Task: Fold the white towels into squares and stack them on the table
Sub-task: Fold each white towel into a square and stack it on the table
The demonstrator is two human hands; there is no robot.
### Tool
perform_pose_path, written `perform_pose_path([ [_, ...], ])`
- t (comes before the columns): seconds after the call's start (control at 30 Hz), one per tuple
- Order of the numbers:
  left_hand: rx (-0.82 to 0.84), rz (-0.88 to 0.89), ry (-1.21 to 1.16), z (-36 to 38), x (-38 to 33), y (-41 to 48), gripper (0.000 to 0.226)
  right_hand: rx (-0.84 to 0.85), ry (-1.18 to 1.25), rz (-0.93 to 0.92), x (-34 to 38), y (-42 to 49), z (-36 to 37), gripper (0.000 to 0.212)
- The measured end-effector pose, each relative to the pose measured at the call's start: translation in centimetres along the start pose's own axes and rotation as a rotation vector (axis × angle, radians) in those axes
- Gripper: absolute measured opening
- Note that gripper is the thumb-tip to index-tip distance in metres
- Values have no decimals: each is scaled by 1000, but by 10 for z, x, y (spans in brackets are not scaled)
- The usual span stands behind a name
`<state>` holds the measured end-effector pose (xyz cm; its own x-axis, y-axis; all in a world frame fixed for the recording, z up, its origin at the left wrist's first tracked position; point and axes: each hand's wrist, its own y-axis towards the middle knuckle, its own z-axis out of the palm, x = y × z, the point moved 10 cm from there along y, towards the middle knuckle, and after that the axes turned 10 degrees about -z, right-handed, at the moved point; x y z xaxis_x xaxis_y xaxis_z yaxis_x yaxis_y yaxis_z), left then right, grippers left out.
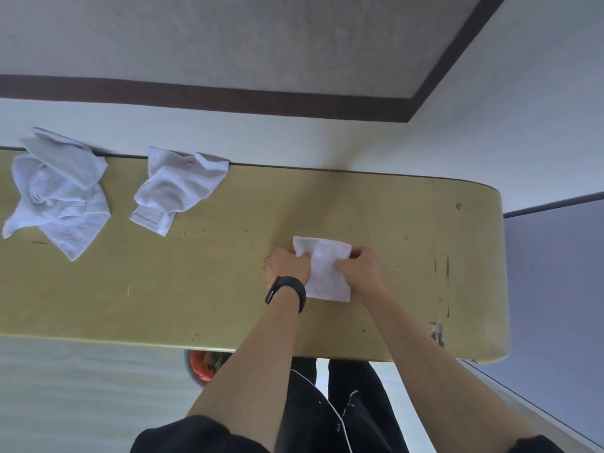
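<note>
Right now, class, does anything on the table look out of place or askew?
Yes. The far-left towel heap and the crumpled towel beside it lie unfolded, their corners poking past the far edge of the table.

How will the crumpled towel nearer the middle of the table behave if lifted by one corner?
The crumpled towel will probably hang limp and unfold, since it lies in soft, loose folds. It looks thin, so likely light. Pushed on the table, it would probably bunch up rather than slide whole.

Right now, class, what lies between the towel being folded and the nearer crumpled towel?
Head view: bare table up to the crumpled towel, plus the left hand gripping the folded towel.
</note>
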<state>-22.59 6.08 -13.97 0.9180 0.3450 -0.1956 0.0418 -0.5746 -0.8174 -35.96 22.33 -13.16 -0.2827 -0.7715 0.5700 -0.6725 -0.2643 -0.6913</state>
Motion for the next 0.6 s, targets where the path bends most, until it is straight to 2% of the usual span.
perform_pose_path([
  [0.1, 86, 69, -119, -6, -1, -9, 31, 30, 116, -15, 0, -5, -3, 28],
  [0.2, 147, 162, -233, -23, 0, -25, 30, 68, 157, -87, 15, -17, -11, 22],
  [0.33, 166, 285, -359, -68, 1, -61, 19, 167, 178, -293, 62, -49, -26, 16],
  [0.47, 83, 434, -465, -125, -4, -117, 16, 175, 53, -560, 123, -96, -42, 24],
  [0.6, -121, 536, -539, -168, 5, -176, 14, 90, -98, -822, 175, -149, -57, 27],
])
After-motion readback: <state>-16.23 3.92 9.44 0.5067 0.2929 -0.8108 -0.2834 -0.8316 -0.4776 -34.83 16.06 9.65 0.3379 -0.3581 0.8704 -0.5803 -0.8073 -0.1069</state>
